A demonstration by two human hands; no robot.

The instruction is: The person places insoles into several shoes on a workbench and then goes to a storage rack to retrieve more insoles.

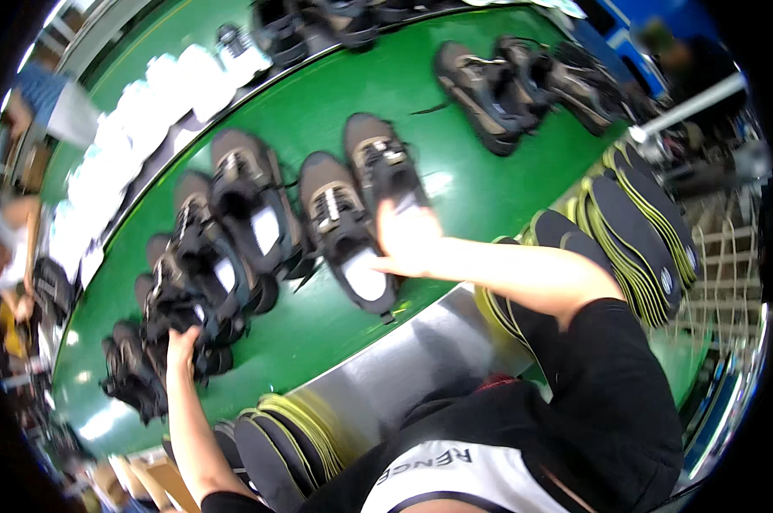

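Note:
Pairs of dark brown and black lace-up shoes stand on a green work surface point(455, 205), toes pointing away from me. My right hand point(410, 235), smeared by motion, is at the heel opening of the right shoe point(376, 150) in the middle pair. Its thumb side reaches toward the neighbouring left shoe point(331, 201), which has a pale insole area inside. Farther left, my left hand point(182, 339) is closed at the heel of a dark shoe point(168, 295) in the row. Its fingertips are partly hidden by that shoe.
Stacks of black insoles with yellow-green edges point(630, 244) lie at the right, and another stack point(288, 440) is near me at lower left. More shoes point(489, 94) stand far right. White paper-like bundles point(147, 111) line a far ledge. People work at the left edge.

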